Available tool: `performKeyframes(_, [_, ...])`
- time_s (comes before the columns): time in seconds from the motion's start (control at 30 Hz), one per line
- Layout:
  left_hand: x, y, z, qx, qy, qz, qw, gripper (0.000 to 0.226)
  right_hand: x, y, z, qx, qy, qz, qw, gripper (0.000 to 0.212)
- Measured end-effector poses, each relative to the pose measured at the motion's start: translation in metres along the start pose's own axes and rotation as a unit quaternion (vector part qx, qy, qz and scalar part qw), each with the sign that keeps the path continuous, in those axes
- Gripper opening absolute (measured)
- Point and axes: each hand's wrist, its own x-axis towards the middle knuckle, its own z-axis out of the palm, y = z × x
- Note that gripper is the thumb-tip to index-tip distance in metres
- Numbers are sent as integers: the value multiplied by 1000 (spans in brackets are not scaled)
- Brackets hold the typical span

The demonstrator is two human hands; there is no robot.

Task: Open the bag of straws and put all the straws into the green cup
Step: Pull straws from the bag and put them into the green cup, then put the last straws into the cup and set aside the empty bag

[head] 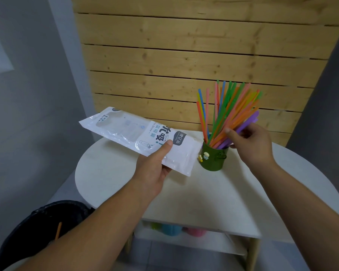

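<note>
Straws point(226, 114) upright in green cup point(213, 158) — right hand point(249, 141) loosely around them, left hand point(155, 165) gripping bag point(139, 137).

The cup point(213, 158) is dark green with little yellow and white stickers. The straws point(226, 112) are orange, green, blue, pink, yellow and purple. The bag point(141, 137) is white and clear with blue and black writing. The tabletop point(204, 196) is creamy white.

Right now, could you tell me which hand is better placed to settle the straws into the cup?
Right. The right hand already touches the straws just above the cup; the left hand is holding the bag.
</note>
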Motion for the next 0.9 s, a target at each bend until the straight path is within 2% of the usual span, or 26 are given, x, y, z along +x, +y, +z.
performKeyframes(0.07, [0, 0, 0, 3, -1, 0, 1000, 52, -2, -1, -4, -4, 3, 8, 1000, 21])
performKeyframes(0.17, [-1, 1, -2, 10, 8, -1, 1000, 51, -10, -2, -9, -42, 23, 41, 998, 50])
performKeyframes(0.23, [-1, 3, -4, 12, 16, -7, 1000, 49, -21, -5, -15, -86, 42, 82, 992, 69])
performKeyframes(0.3, [-3, 5, -4, 12, 20, -13, 1000, 46, -35, -10, -20, -109, 32, 135, 984, 76])
performKeyframes(0.37, [-6, 7, -3, 9, 17, -23, 1000, 43, -48, -17, -23, -76, -37, 200, 976, 69])
performKeyframes(0.47, [-16, 13, -4, 31, -15, -48, 998, 40, -72, -29, -13, 98, -192, 282, 935, 55])
performKeyframes(0.53, [-28, 20, -9, 61, -45, -66, 995, 39, -86, -37, 2, 201, -234, 300, 903, 50])
performKeyframes(0.6, [-41, 27, -20, 87, -58, -81, 991, 42, -97, -46, 19, 267, -243, 289, 887, 40])
performKeyframes(0.73, [-74, 43, -55, 102, -17, -78, 992, 51, -122, -66, 47, 290, -293, 289, 864, 34])
performKeyframes(0.83, [-111, 58, -90, 53, 40, -72, 995, 36, -152, -72, 79, 283, -345, 326, 833, 35])
performKeyframes(0.9, [-133, 62, -119, 5, 84, -75, 994, 31, -171, -79, 99, 264, -384, 313, 828, 29])
